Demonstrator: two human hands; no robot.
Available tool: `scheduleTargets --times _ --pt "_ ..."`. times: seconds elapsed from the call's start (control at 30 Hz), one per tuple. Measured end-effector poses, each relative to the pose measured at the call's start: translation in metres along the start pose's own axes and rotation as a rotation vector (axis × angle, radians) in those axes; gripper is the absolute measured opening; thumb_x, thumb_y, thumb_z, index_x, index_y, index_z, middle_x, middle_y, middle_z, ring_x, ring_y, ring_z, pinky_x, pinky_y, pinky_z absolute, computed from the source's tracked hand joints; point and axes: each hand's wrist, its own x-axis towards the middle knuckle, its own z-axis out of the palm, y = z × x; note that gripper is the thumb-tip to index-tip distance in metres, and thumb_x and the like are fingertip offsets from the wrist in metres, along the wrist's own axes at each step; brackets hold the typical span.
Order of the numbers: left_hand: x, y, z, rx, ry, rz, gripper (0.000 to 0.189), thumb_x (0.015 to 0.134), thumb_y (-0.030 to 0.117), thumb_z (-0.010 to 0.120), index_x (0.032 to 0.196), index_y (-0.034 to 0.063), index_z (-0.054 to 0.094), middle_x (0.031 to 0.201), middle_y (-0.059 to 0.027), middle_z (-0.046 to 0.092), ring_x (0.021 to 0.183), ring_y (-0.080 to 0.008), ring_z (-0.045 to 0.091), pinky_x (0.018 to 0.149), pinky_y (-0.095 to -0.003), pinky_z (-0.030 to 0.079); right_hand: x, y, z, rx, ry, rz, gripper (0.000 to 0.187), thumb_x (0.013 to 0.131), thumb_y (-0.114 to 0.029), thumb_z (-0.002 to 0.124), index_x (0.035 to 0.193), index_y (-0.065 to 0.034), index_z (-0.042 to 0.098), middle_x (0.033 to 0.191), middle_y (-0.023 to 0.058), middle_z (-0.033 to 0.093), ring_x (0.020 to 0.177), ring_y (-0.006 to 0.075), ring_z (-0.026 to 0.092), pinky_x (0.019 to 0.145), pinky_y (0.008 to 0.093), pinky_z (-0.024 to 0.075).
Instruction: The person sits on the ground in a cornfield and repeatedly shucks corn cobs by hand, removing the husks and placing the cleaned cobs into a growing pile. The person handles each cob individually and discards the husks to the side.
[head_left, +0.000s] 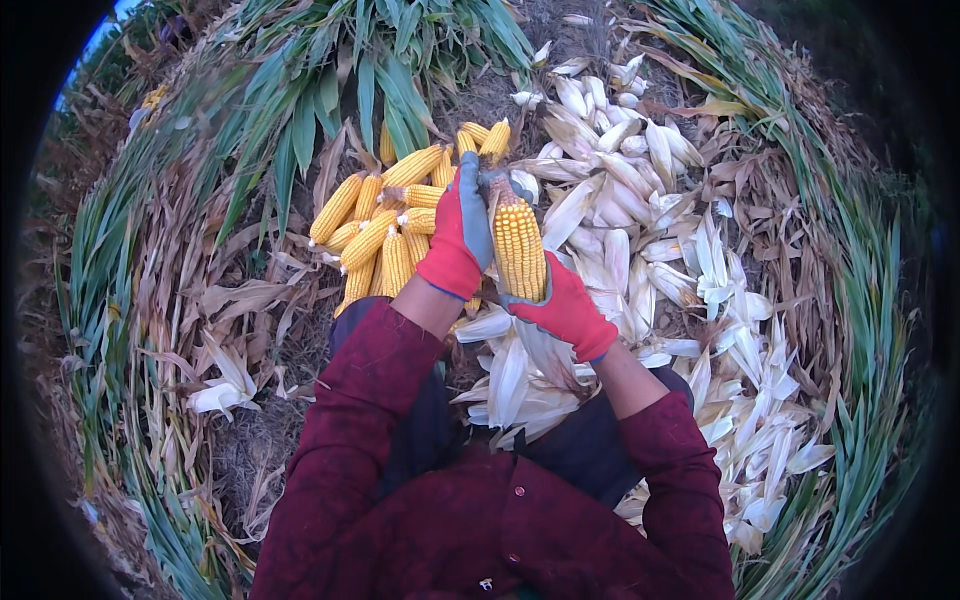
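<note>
My right hand (559, 304), in a red and grey work glove, is wrapped round the lower part of a yellow corn ear (519, 247) whose kernels are bare. The ear stands nearly upright with its brown, silky tip at the top. My left hand (463, 232), gloved alike, lies along the ear's left side near the tip; its fingers are partly hidden. Pale husks (525, 375) hang or lie below the ear, between my knees; whether they are still joined to it I cannot tell. Left of my left hand lies a pile of husked corn ears (371, 240).
Unhusked corn ears (615, 157) are heaped at the upper right, with loose pale husks (750, 420) below them. Green corn stalks and leaves (405, 90) lie at the top, and more stalks (870, 420) line both sides. Dry leaves (247, 277) cover ground at the left.
</note>
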Motion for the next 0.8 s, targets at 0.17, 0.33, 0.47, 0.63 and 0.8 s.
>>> scheduleTargets --times 0.17,0.33,0.47,0.63,0.8 --pt "0.009 -0.007 -0.009 -0.02 0.19 0.068 0.044 0.1 0.046 0.039 0.081 0.0097 0.055 0.065 0.0006 0.048 0.056 -0.011 0.045 0.053 -0.0267 0.042 -0.007 -0.002 0.02 0.203 0.017 0.082 0.081 0.067 -0.026 0.082 0.133 -0.0003 0.042 0.12 0.0156 0.06 0.111 0.0238 0.059 0.094 0.0348 0.0459" --pt "-0.006 0.011 0.007 -0.073 0.136 0.065 0.042 0.095 0.049 0.046 0.071 0.015 0.049 0.049 0.0064 0.027 0.042 -0.008 0.028 0.042 -0.025 0.026 -0.009 -0.001 0.041 0.649 -0.04 0.127 0.053 0.083 -0.019 0.074 0.127 -0.0022 0.049 0.114 0.004 0.059 0.102 0.0129 0.057 0.09 0.029 0.0465" --pt "-0.014 0.022 0.014 -0.083 0.154 0.013 0.044 0.09 0.058 0.048 0.069 0.0188 0.048 0.051 0.0063 0.032 0.045 -0.0092 0.034 0.043 -0.0246 0.03 0.002 -0.031 0.03 0.86 0.103 0.226 0.05 0.082 -0.016 0.074 0.124 -0.0017 0.051 0.114 0.0052 0.06 0.101 0.0125 0.058 0.089 0.0292 0.0469" --pt "0.001 0.041 -0.006 -0.248 -0.095 -0.056 0.04 0.09 0.05 0.053 0.062 0.0227 0.044 0.044 0.0095 0.017 0.035 -0.0082 0.019 0.037 -0.0257 0.019 0.013 -0.035 0.005 0.97 0.175 0.117 0.042 0.084 -0.016 0.071 0.12 -0.0014 0.054 0.11 0.0061 0.062 0.099 0.014 0.06 0.089 0.0293 0.0474" --pt "0.004 0.078 -0.022 -0.338 -0.172 0.055 0.044 0.094 0.049 0.048 0.06 0.0208 0.044 0.042 0.0094 0.019 0.033 -0.0086 0.017 0.037 -0.025 0.021 0.03 -0.003 -0.057 1.4 0.422 -0.092 0.04 0.09 -0.022 0.062 0.121 0.0004 0.05 0.116 0.0136 0.061 0.11 0.0259 0.059 0.1 0.0425 0.0458"
